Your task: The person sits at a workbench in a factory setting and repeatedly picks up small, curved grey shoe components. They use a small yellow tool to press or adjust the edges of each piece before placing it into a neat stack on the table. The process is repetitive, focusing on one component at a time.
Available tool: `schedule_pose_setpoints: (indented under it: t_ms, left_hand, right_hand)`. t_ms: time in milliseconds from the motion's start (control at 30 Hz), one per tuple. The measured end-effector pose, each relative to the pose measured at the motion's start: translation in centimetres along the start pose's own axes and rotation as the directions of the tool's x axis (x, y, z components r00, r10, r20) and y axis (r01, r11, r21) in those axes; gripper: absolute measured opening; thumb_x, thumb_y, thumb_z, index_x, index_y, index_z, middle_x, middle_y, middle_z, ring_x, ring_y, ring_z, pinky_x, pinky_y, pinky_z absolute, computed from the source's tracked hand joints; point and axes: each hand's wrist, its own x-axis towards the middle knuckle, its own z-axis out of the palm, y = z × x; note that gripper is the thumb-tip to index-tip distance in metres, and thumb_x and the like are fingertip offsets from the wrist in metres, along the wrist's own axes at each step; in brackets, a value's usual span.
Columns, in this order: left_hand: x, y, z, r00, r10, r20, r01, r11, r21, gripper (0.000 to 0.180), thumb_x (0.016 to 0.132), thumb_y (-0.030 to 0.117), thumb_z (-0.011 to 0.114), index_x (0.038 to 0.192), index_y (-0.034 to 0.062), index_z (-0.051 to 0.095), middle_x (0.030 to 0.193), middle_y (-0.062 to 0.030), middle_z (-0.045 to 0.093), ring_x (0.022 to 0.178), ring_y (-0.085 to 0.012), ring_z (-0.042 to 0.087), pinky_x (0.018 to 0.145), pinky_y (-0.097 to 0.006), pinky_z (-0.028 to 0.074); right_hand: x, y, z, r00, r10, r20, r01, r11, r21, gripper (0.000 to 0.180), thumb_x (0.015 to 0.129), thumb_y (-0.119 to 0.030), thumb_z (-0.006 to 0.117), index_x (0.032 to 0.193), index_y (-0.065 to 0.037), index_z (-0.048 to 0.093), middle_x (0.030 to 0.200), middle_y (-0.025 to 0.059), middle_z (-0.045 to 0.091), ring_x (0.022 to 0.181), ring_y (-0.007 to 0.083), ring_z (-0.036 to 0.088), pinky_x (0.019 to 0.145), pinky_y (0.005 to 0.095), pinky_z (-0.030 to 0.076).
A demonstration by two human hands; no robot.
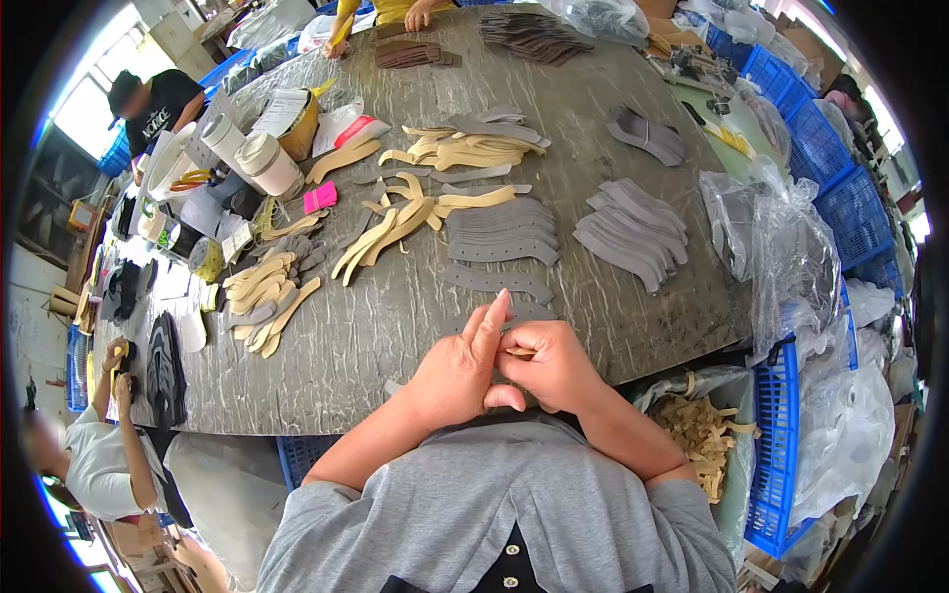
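Note:
My left hand [457, 364] is over the table's near edge, index finger stretched up and thumb out to the right. Against it my right hand [550, 364] is closed in a pinch; a small tan bit shows at its fingers, but what it holds is mostly hidden. Just beyond the hands lies a grey curved strap piece [531, 312], partly covered by them. Farther up are a single grey strap with holes [497, 283] and a fanned row of grey straps [502, 233]. To their left, tan strap pieces [384, 233] lie loosely crossed.
More grey strap stacks [633, 235] lie right on the dark table [326, 371]. Tan pieces [267, 287], a pink block [320, 197] and jars [269, 165] stand left. A blue crate [776, 445] and a bag of tan scraps [704, 435] flank my right side. Other people work around.

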Motion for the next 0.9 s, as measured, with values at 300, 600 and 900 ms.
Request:
schedule_pose_setpoints:
  t_ms: [300, 600, 900]
  left_hand:
    - [0.2, -1.3, 0.6, 0.99, 0.122, -0.071, -0.135, 0.962, -0.236, 0.12, 0.072, 0.08, 0.052, 0.154, 0.0021, 0.012, 0.14, -0.0224, 0.043, 0.103, -0.0352, 0.063, 0.082, -0.04, 0.054]
    - [0.6, -0.5, -1.2, 0.887, -0.462, -0.029, 0.342, 0.697, -0.63, 0.038, 0.097, 0.002, 0.052, 0.135, 0.0007, 0.052, 0.127, -0.0126, 0.06, 0.068, -0.0105, 0.058, 0.062, -0.027, 0.051]
    - [0.8, -0.3, -2.1, 0.941, 0.136, -0.31, -0.157, 0.987, -0.045, 0.025, 0.076, 0.0, 0.076, 0.098, 0.007, 0.069, 0.1, -0.0087, 0.062, 0.071, -0.0221, 0.065, 0.06, -0.032, 0.053]
  right_hand:
    - [0.7, 1.6, 0.9, 0.993, 0.105, 0.058, -0.12, 0.858, 0.499, 0.009, 0.082, 0.001, 0.067, 0.092, 0.001, 0.069, 0.085, 0.0036, 0.068, 0.077, 0.009, 0.062, 0.069, 0.0233, 0.049]
    - [0.7, 2.9, 0.4, 0.998, -0.001, 0.067, -0.053, 0.59, 0.805, 0.008, 0.096, -0.006, 0.045, 0.101, -0.01, 0.05, 0.079, -0.0012, 0.052, 0.062, 0.0055, 0.043, 0.055, 0.02, 0.034]
    - [1.0, 3.5, 1.0, 0.997, 0.083, -0.004, -0.051, 0.652, 0.757, 0.012, 0.098, -0.012, 0.039, 0.097, -0.01, 0.051, 0.102, 0.0099, 0.062, 0.077, 0.0125, 0.055, 0.06, 0.0236, 0.042]
